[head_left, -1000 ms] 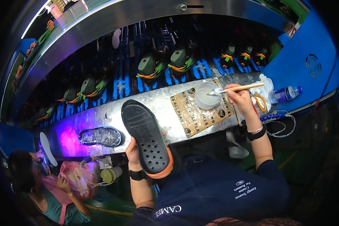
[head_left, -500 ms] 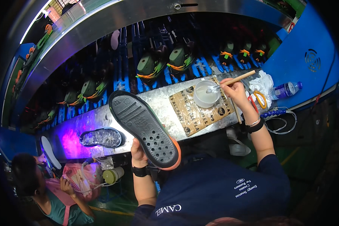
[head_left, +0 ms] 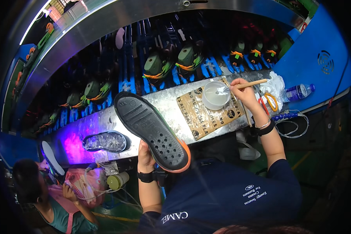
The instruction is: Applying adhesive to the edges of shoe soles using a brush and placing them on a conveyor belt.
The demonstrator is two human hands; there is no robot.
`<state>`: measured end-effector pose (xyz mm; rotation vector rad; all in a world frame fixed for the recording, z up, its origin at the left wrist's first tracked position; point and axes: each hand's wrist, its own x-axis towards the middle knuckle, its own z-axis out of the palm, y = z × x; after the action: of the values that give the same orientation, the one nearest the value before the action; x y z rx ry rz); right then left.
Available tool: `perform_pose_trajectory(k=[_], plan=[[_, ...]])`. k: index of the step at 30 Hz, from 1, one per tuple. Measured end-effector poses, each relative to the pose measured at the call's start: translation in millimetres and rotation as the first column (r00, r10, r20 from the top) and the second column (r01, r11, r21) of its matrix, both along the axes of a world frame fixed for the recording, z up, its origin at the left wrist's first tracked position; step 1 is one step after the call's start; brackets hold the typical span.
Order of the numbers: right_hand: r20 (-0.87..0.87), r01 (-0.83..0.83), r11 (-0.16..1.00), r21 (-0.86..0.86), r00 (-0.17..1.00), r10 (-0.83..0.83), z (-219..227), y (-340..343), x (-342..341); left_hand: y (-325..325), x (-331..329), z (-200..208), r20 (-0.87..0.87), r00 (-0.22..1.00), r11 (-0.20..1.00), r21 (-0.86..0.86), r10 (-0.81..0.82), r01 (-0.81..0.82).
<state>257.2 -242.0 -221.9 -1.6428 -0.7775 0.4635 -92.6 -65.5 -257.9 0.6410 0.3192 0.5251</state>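
Observation:
My left hand (head_left: 146, 156) grips a shoe sole (head_left: 149, 126) by its edge near the heel, its black face with grooves and small round holes turned up and an orange rim at the heel end. My right hand (head_left: 243, 93) is closed around the wooden handle of a brush (head_left: 253, 83). The brush's pale tip is over or inside a round translucent cup (head_left: 213, 102) with whitish contents. Brown printed cardboard (head_left: 201, 120) lies under the cup on the metal bench. Left of the raised sole, another sole (head_left: 105, 142) rests on the bench, its top wet or glossy.
Shoe uppers on lasts (head_left: 190, 58) stand on blue holders behind the bench. At right lie orange-handled scissors (head_left: 271, 102), white cloth (head_left: 275, 86), a plastic bottle (head_left: 298, 93) and a blue coiled hose (head_left: 286, 116). A co-worker (head_left: 46, 191) holds a white-faced sole (head_left: 52, 158) at lower left.
The view has shifted slightly. The held sole is tilted a little differently, and the brush remains at the cup in my right hand.

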Motion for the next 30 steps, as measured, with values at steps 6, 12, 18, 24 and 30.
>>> perform_pose_trajectory(k=[6, 12, 18, 24, 30], plan=[[0.113, 0.025, 0.991, -0.133, 0.994, -0.010, -5, 3, 0, -2, 2, 2, -0.076, 0.995, 0.998, 0.034, 0.057, -0.054], [0.173, 0.040, 0.971, -0.235, 0.985, 0.001, 5, 5, -6, -3, 4, 8, -0.085, 0.996, 0.999, 0.032, 0.031, -0.028], [0.040, -0.031, 0.999, 0.007, 0.999, 0.031, 24, 2, -10, 8, 24, 38, -0.070, 0.994, 0.979, 0.189, 0.084, -0.069], [0.037, -0.127, 0.991, -0.051, 0.991, 0.129, 36, -10, -24, 17, 67, 72, 0.032, 0.989, 0.838, 0.526, 0.147, -0.142], [0.104, -0.082, 0.990, -0.110, 0.990, 0.094, 41, -16, -29, 7, 80, 102, 0.065, 0.994, 0.726, 0.679, 0.085, -0.107]])
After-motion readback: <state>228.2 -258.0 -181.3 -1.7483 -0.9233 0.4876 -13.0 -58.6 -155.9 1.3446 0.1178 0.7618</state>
